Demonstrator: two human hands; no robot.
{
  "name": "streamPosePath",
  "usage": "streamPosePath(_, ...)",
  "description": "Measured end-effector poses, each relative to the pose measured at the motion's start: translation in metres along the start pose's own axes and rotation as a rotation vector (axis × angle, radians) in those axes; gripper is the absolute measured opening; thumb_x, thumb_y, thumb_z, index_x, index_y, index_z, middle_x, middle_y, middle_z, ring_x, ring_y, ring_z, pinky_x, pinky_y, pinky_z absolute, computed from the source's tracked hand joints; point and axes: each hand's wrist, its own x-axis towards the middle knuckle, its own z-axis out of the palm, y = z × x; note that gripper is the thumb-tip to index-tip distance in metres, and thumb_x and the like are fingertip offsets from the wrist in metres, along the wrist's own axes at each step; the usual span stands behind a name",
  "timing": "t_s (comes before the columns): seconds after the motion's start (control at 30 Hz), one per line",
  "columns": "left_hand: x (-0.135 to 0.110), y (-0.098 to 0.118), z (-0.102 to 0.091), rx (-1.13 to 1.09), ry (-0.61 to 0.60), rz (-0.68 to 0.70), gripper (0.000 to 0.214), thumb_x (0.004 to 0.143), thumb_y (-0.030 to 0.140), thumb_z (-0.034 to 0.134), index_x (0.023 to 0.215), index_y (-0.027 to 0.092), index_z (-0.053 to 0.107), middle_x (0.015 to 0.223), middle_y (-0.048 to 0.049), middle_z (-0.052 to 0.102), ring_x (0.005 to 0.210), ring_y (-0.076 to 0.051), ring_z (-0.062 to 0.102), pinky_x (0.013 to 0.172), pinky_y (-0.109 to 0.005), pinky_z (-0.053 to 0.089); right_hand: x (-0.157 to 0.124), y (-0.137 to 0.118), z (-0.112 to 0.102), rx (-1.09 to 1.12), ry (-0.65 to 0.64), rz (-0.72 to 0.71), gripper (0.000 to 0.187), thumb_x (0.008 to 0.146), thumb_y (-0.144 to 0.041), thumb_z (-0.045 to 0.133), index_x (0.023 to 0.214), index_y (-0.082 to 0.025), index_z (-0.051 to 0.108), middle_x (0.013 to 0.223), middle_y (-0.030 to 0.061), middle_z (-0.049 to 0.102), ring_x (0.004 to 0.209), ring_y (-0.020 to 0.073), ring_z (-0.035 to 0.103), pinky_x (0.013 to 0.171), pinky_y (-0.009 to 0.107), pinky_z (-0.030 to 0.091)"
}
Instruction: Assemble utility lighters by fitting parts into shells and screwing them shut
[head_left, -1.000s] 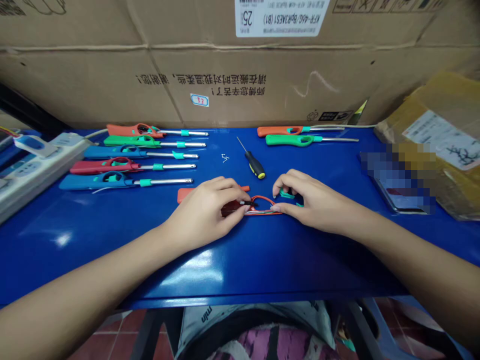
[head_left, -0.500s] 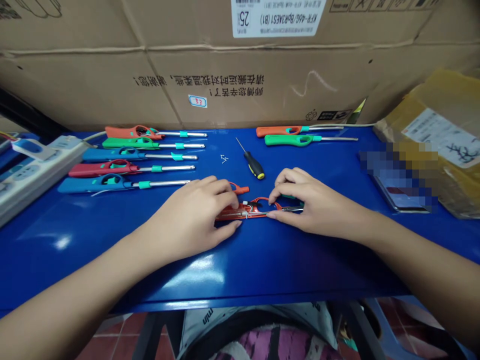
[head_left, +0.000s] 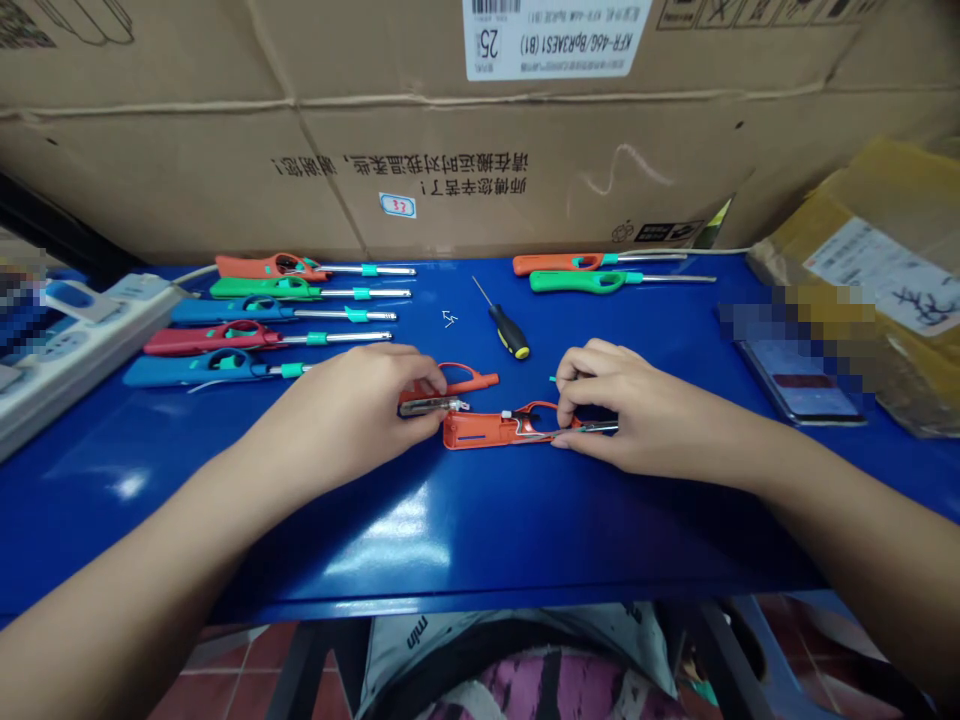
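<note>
Over at the left of the blue table [head_left: 525, 540], a row of lighters [head_left: 262, 315] lay side by side, and the left hand [head_left: 352, 415] was pinched shut on a small metal insert [head_left: 435, 405]. Just right of it, mid-table, lay the orange lighter shell [head_left: 484, 432], with the right hand [head_left: 637, 410] gripping its nozzle end.

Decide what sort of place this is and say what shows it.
Probably a small workshop bench: rows of long plastic lighters with metal tubes, an opened orange plastic lighter shell in the right hand, and a black-and-yellow-handled screwdriver on the blue table.
</note>
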Motion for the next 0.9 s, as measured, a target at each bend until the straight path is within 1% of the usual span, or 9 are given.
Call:
streamPosePath(0.07, 0.001, 0.002, 0.000, 0.011, 0.051, 0.023, 0.022, 0.087, 0.033, 0.065, 0.105, 0.022, 0.070, 0.102, -0.0051, 0.070, 0.091, -0.025, 0.066, 0.078, -0.039, 0.053, -0.002, 0.000, -0.002, -0.014, -0.011, -0.021, 0.014, 0.089, -0.035, 0.068, 0.082, -0.023, 0.068, 0.101, 0.0045, 0.061, 0.095, 0.0227, 0.053, 0.094, 0.044, 0.039)
streamPosePath(0.17, 0.002, 0.011, 0.006, -0.036, 0.098, 0.163, 0.023, 0.092, 0.030, 0.060, 0.110, 0.020, 0.069, 0.107, -0.0069, 0.067, 0.098, -0.024, 0.064, 0.086, -0.040, 0.053, -0.002, 0.000, -0.006, 0.015, 0.008, -0.041, 0.015, 0.089, -0.039, 0.067, 0.084, -0.024, 0.068, 0.101, 0.0037, 0.063, 0.096, 0.0227, 0.057, 0.095, 0.044, 0.040)
streamPosePath(0.27, 0.002, 0.021, 0.018, -0.123, 0.087, 0.253, 0.023, 0.096, 0.034, 0.058, 0.111, 0.020, 0.070, 0.109, -0.0075, 0.066, 0.102, -0.024, 0.062, 0.091, -0.040, 0.051, 0.001, 0.004, -0.009, 0.029, 0.135, -0.001, 0.014, 0.091, -0.037, 0.063, 0.088, -0.023, 0.066, 0.098, 0.0042, 0.065, 0.096, 0.0222, 0.060, 0.088, 0.038, 0.044)
streamPosePath(0.33, 0.002, 0.025, 0.027, -0.169, 0.085, 0.288, 0.027, 0.098, 0.036, 0.057, 0.117, 0.019, 0.068, 0.111, -0.0084, 0.066, 0.107, -0.024, 0.061, 0.096, -0.042, 0.050, 0.002, 0.009, -0.010, -0.028, 0.230, 0.071, 0.012, 0.091, -0.034, 0.062, 0.092, -0.022, 0.065, 0.095, 0.0050, 0.065, 0.093, 0.0225, 0.060, 0.082, 0.036, 0.046)
streamPosePath(0.4, 0.003, 0.026, 0.035, -0.205, 0.097, 0.321, 0.029, 0.100, 0.033, 0.056, 0.122, 0.019, 0.067, 0.113, -0.0088, 0.066, 0.110, -0.023, 0.060, 0.099, -0.042, 0.049, 0.003, 0.015, -0.010, -0.098, 0.260, 0.144, 0.016, 0.089, -0.034, 0.062, 0.098, -0.021, 0.064, 0.095, 0.0060, 0.065, 0.092, 0.0237, 0.060, 0.081, 0.037, 0.047)
streamPosePath(0.5, 0.006, 0.025, 0.043, -0.245, 0.117, 0.352, 0.024, 0.101, 0.029, 0.054, 0.117, 0.020, 0.070, 0.111, -0.0079, 0.068, 0.108, -0.022, 0.061, 0.096, -0.040, 0.049, 0.003, 0.022, -0.006, -0.102, 0.188, 0.180, 0.022, 0.089, -0.038, 0.062, 0.102, -0.021, 0.065, 0.101, 0.0072, 0.065, 0.095, 0.0249, 0.061, 0.083, 0.039, 0.048)
streamPosePath(0.63, 0.007, 0.022, 0.044, -0.268, 0.136, 0.360, 0.020, 0.100, 0.024, 0.056, 0.111, 0.019, 0.071, 0.107, -0.0071, 0.070, 0.103, -0.021, 0.062, 0.094, -0.040, 0.050, 0.005, 0.022, -0.002, -0.030, 0.088, 0.156, 0.018, 0.091, -0.034, 0.059, 0.101, -0.021, 0.064, 0.103, 0.0077, 0.064, 0.094, 0.0236, 0.061, 0.082, 0.038, 0.048)
streamPosePath(0.77, 0.005, 0.024, 0.041, -0.287, 0.168, 0.384, 0.016, 0.099, 0.019, 0.056, 0.104, 0.019, 0.071, 0.101, -0.0050, 0.072, 0.098, -0.019, 0.065, 0.096, -0.038, 0.050, 0.005, 0.018, -0.003, 0.012, 0.094, 0.154, 0.015, 0.090, -0.032, 0.059, 0.099, -0.020, 0.061, 0.102, 0.0076, 0.064, 0.092, 0.0223, 0.060, 0.080, 0.037, 0.048)
streamPosePath(0.9, 0.003, 0.028, 0.039, -0.274, 0.139, 0.372, 0.013, 0.098, 0.023, 0.058, 0.101, 0.019, 0.070, 0.099, -0.0033, 0.073, 0.096, -0.018, 0.067, 0.096, -0.038, 0.050, 0.003, 0.019, -0.003, 0.007, 0.086, 0.142, 0.013, 0.092, -0.030, 0.057, 0.099, -0.020, 0.061, 0.103, 0.0071, 0.064, 0.090, 0.0210, 0.060, 0.079, 0.036, 0.048)
